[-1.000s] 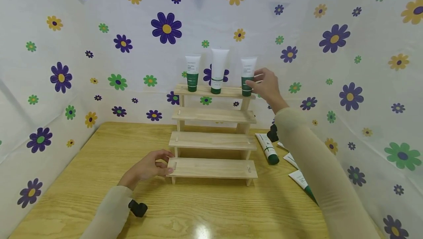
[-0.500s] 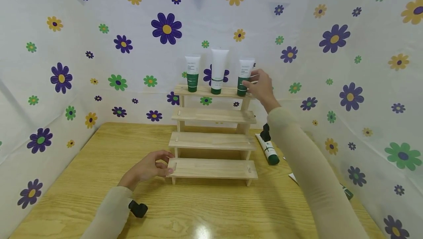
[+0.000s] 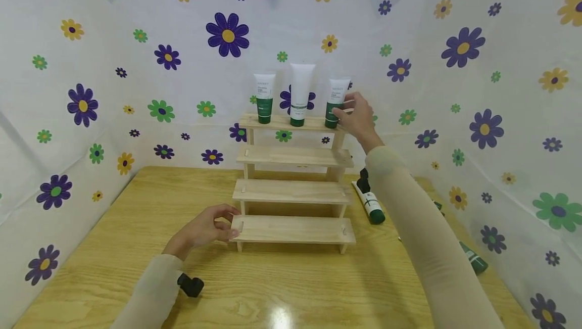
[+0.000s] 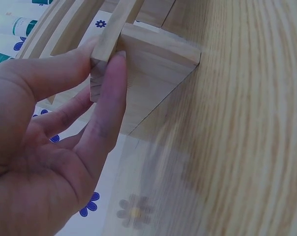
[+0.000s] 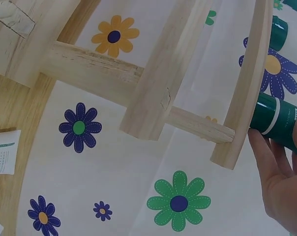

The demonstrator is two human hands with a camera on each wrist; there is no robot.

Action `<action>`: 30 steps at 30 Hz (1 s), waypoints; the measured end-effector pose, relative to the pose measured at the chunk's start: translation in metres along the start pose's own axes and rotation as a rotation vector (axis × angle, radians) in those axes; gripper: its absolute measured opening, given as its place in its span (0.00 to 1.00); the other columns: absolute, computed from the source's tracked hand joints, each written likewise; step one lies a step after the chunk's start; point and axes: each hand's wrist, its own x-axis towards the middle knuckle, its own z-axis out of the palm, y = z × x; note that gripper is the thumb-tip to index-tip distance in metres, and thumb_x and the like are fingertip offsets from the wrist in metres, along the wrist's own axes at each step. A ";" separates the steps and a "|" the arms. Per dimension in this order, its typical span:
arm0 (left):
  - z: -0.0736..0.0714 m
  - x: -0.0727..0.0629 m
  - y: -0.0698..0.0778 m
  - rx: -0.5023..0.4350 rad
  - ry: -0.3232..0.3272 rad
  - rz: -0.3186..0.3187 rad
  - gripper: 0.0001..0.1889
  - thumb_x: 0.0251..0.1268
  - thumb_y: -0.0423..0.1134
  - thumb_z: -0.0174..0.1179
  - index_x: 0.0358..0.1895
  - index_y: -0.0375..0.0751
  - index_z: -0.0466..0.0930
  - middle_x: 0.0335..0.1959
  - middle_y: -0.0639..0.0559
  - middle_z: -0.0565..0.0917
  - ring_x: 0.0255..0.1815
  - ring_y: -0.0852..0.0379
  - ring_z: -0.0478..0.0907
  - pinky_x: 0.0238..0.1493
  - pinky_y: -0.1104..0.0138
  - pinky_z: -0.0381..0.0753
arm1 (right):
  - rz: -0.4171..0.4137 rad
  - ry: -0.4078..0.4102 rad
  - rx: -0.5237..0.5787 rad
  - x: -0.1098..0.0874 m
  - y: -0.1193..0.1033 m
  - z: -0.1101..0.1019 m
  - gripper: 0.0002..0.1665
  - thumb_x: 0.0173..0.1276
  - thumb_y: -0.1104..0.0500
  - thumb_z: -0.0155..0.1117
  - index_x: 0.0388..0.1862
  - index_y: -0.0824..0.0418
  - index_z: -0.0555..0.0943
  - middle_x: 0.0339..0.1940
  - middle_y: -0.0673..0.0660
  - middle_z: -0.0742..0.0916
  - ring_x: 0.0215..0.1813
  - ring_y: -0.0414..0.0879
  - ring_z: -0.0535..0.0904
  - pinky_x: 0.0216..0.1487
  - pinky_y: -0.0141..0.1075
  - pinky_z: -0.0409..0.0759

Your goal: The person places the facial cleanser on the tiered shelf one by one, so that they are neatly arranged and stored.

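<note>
Gripping a green-and-white plastic squeeze tube [image 3: 338,90] between thumb and fingers, the right hand [image 3: 358,115] is holding it upright at the right end of the top shelf [image 3: 317,124] of a four-tiered pale wooden rack [image 3: 293,191] — a matching tube [image 3: 264,97] and a taller, mostly white tube [image 3: 301,91] are standing to its left; the left hand [image 3: 206,228] is pinching the bottom shelf [image 3: 293,229] at its left end — a green-capped white tube [image 3: 369,203] is lying on the yellowish wooden table [image 3: 309,283]

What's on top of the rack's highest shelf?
On the highest shelf, a short tube and a taller tube stand cap-down; at its right end the right hand holds a third tube, covering part of its green lower section.
</note>
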 end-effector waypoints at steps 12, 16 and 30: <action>-0.001 -0.001 0.001 0.004 0.004 -0.001 0.31 0.65 0.36 0.72 0.68 0.31 0.69 0.54 0.35 0.75 0.44 0.51 0.85 0.43 0.60 0.90 | -0.012 0.007 -0.025 -0.001 -0.003 0.003 0.28 0.76 0.59 0.64 0.70 0.65 0.68 0.68 0.67 0.80 0.68 0.61 0.79 0.68 0.53 0.80; 0.002 -0.001 0.001 0.000 0.001 0.003 0.31 0.65 0.36 0.72 0.68 0.30 0.69 0.54 0.34 0.75 0.44 0.52 0.86 0.43 0.60 0.90 | -0.005 0.019 -0.044 0.000 -0.001 0.006 0.28 0.76 0.59 0.64 0.70 0.64 0.68 0.68 0.67 0.80 0.67 0.61 0.79 0.69 0.53 0.79; 0.000 0.000 -0.001 0.008 0.002 0.010 0.32 0.65 0.37 0.72 0.68 0.31 0.69 0.54 0.35 0.75 0.43 0.52 0.86 0.43 0.60 0.90 | -0.022 0.015 -0.017 -0.001 0.002 0.005 0.28 0.77 0.59 0.63 0.70 0.65 0.67 0.68 0.68 0.80 0.66 0.62 0.80 0.67 0.54 0.81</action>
